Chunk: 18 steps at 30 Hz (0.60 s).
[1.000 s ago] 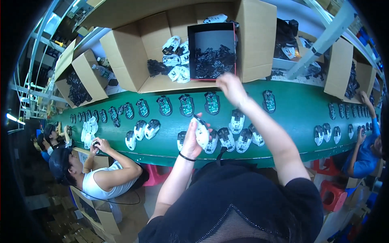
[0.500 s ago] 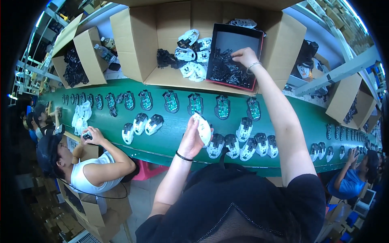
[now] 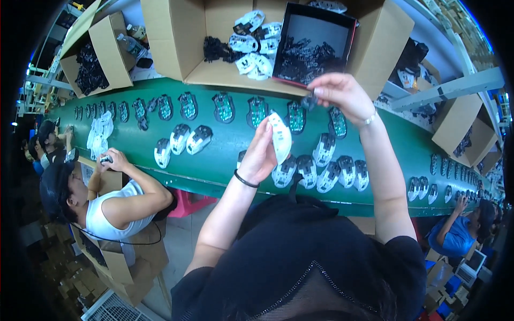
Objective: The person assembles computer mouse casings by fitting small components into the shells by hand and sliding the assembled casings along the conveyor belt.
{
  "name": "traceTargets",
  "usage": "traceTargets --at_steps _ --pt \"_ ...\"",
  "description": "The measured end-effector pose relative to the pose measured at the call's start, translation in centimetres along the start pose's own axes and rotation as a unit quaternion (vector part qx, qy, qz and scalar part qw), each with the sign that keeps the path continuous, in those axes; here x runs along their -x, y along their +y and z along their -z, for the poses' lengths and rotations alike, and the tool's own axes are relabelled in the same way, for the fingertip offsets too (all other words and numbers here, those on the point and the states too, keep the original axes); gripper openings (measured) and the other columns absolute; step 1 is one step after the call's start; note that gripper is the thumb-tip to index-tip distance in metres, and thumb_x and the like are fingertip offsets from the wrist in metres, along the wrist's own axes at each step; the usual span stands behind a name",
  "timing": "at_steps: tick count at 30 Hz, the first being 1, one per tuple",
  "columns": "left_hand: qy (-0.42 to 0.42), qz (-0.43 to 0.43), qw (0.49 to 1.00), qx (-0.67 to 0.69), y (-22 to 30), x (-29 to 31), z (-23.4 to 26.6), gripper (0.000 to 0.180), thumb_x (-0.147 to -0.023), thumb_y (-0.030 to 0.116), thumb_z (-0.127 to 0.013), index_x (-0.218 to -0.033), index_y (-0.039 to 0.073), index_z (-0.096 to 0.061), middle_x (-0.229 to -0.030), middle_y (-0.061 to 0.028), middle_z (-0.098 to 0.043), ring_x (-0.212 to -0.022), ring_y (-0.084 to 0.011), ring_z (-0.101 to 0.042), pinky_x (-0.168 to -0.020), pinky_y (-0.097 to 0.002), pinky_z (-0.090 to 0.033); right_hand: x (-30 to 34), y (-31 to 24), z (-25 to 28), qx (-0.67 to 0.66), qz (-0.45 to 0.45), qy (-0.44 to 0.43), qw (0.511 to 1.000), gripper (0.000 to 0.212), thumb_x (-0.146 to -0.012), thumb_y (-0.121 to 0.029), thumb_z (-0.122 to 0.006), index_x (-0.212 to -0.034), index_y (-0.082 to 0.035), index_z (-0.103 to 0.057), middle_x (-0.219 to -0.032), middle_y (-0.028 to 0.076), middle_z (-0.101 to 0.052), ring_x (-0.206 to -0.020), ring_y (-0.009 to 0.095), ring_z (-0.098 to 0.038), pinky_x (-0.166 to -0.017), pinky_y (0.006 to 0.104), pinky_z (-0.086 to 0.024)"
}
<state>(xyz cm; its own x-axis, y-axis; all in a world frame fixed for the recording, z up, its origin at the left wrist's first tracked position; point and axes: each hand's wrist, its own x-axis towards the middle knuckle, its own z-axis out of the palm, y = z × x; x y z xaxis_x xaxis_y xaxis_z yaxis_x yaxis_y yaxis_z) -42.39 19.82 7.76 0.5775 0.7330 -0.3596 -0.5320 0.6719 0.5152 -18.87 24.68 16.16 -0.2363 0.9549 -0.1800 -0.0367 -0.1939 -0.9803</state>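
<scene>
My left hand (image 3: 261,155) holds a white mouse shell (image 3: 280,137) upright above the green conveyor belt (image 3: 230,144). My right hand (image 3: 338,93) pinches a small black part (image 3: 308,101) just in front of the black tray (image 3: 313,51) of black parts, a little above and right of the shell. White and black mouse shells (image 3: 321,171) lie in a row on the belt below my hands. Green circuit boards (image 3: 257,109) lie in a line further back.
A large cardboard box (image 3: 176,48) behind the belt holds white shells and black parts. More boxes stand at the left (image 3: 99,53) and right (image 3: 460,134). A seated person (image 3: 107,203) works at my left, another person (image 3: 455,235) at the right.
My right hand has come back from the black tray with a small black part, toward the shell in my left hand. The left hand has barely moved.
</scene>
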Motion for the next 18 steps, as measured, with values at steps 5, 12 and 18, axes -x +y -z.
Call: traceTargets --at_steps 5,12,18 --pt "-0.043 0.015 0.999 -0.006 0.1 0.8 -1.9 0.048 -0.091 0.031 -0.051 -0.134 0.021 -0.031 -0.118 -0.0045 -0.049 -0.102 -0.0194 -0.054 -0.074 -0.0377 -0.049 4.5 0.4 -5.0 0.145 0.052 -0.020 0.988 0.013 -0.079 -0.003 -0.062 -0.091 0.001 -0.064 -0.080 0.005 -0.064 -0.073 0.012 -0.059 -0.068 0.0252 -0.049" --pt "-0.080 -0.012 0.993 -0.085 -0.1 2.8 -2.5 0.071 -0.084 0.005 -0.058 -0.141 0.015 -0.017 -0.124 -0.0056 -0.044 -0.112 -0.0154 -0.047 -0.089 -0.0325 -0.043 5.7 1.0 -6.9 0.344 0.206 0.026 0.916 0.009 -0.076 -0.005 -0.066 -0.084 -0.001 -0.064 -0.081 0.008 -0.059 -0.072 0.016 -0.058 -0.063 0.0262 -0.047" --pt "-0.051 -0.045 0.995 -0.071 0.3 3.5 -3.4 0.081 -0.078 -0.001 -0.062 -0.142 0.010 -0.013 -0.126 -0.0086 -0.042 -0.113 -0.0166 -0.046 -0.092 -0.0305 -0.040 6.7 4.3 -8.5 0.207 0.133 0.120 0.962 0.044 -0.072 -0.009 -0.069 -0.112 -0.004 -0.052 -0.094 0.005 -0.053 -0.086 0.013 -0.054 -0.070 0.0277 -0.046"
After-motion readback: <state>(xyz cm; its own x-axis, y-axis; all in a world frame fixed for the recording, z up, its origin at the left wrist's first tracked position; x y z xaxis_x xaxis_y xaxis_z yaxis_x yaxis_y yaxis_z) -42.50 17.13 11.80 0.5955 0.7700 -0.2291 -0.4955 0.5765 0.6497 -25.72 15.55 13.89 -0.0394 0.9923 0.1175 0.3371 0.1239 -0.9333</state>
